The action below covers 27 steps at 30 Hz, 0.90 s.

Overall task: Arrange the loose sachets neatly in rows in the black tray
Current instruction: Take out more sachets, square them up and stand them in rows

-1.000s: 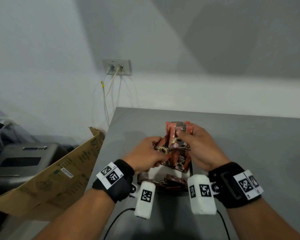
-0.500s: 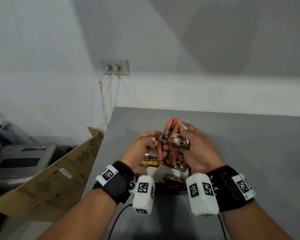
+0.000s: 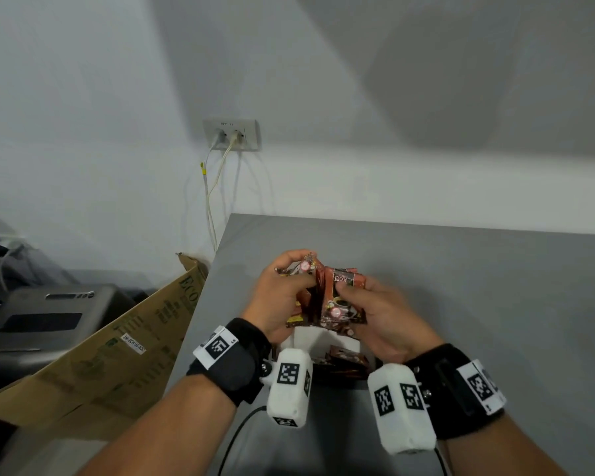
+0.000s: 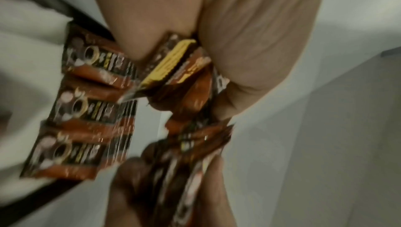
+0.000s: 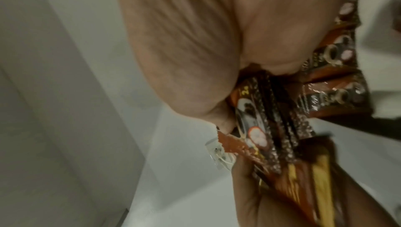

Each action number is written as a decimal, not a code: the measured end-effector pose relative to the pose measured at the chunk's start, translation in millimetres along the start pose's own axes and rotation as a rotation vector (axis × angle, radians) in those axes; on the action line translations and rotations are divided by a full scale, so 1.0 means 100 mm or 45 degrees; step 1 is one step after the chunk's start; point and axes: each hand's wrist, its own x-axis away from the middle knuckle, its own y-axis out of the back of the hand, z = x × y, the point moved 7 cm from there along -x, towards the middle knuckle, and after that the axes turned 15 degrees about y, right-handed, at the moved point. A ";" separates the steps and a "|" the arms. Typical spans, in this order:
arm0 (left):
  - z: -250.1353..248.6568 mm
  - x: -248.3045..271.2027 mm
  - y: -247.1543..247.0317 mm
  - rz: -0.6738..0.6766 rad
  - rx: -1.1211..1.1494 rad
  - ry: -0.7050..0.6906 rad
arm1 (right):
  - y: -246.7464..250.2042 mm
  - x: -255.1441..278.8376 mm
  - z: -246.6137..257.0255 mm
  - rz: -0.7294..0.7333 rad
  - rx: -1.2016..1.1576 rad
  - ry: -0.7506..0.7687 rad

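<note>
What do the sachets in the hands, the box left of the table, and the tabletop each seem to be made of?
Sachets: probably glossy printed foil or plastic film; they crinkle and catch glints, with serrated ends in the right wrist view.
Box: brown cardboard, matte, with green print and a white label.
Tabletop: smooth matte grey surface, perhaps laminate; the material itself cannot be told.

Head view evenly lit, soft shadows on wall; both wrist views dim, motion-blurred, edges warped.

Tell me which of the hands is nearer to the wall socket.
Left. The left hand is below the wall socket, slightly to its right; the right hand is farther right and lower.
</note>
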 end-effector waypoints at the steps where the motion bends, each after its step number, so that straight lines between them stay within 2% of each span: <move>1: -0.04 0.02 0.02 -0.013 -0.115 -0.014 | 0.03 -0.02 0.04 0.007 0.062 0.000; 4: -0.14 0.05 0.03 -0.058 -0.597 -0.066 | 0.11 -0.10 0.19 -0.002 0.215 0.057; 5: -0.13 0.06 0.03 -0.072 -0.674 -0.057 | 0.13 -0.12 0.23 -0.033 0.210 0.087; 7: -0.09 0.06 0.09 -0.132 -0.612 -0.032 | 0.18 -0.11 0.27 -0.137 0.102 0.120; 9: -0.05 0.06 0.12 -0.138 -0.397 -0.012 | 0.18 -0.05 0.22 -0.199 -0.017 0.093; 12: 0.04 0.03 0.08 -0.092 -0.248 0.009 | 0.10 0.01 0.06 -0.180 -0.059 0.042; 19: 0.05 0.08 -0.02 0.004 -0.259 0.032 | 0.06 -0.02 0.03 -0.142 0.062 0.024; 23: 0.12 0.06 0.06 0.038 0.035 0.179 | 0.15 -0.01 0.11 -0.181 -0.040 0.031; 25: 0.09 0.06 0.09 0.054 0.013 0.180 | 0.20 0.00 0.15 -0.152 -0.106 0.023; 27: 0.05 0.05 0.12 0.013 -0.191 0.076 | 0.19 0.02 0.16 -0.099 -0.113 0.011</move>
